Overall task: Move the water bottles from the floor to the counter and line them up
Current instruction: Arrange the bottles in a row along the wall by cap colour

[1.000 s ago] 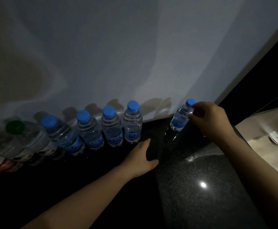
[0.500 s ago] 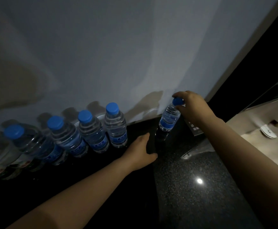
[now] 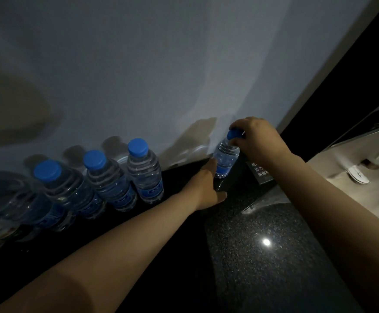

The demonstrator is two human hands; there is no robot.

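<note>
Several clear water bottles with blue caps [image 3: 144, 171] stand in a row along the wall on the dark speckled counter [image 3: 263, 256]. A gap to their right separates them from one more blue-capped bottle [image 3: 225, 158], standing tilted on the counter. My right hand [image 3: 258, 138] grips this bottle by its cap from above. My left hand [image 3: 206, 186] reaches in with straight fingers, its fingertips touching the bottle's lower left side.
A pale wall [image 3: 184, 75] rises right behind the bottles. A small sign with printed characters [image 3: 259, 172] stands just right of the held bottle. Past the counter's right edge lies a lit beige surface [image 3: 353, 177]. A light glints on the counter.
My right hand has brought the bottle left toward the row, close to the wall. My left hand has slid forward until its fingers touch the bottle. The view has shifted right.
</note>
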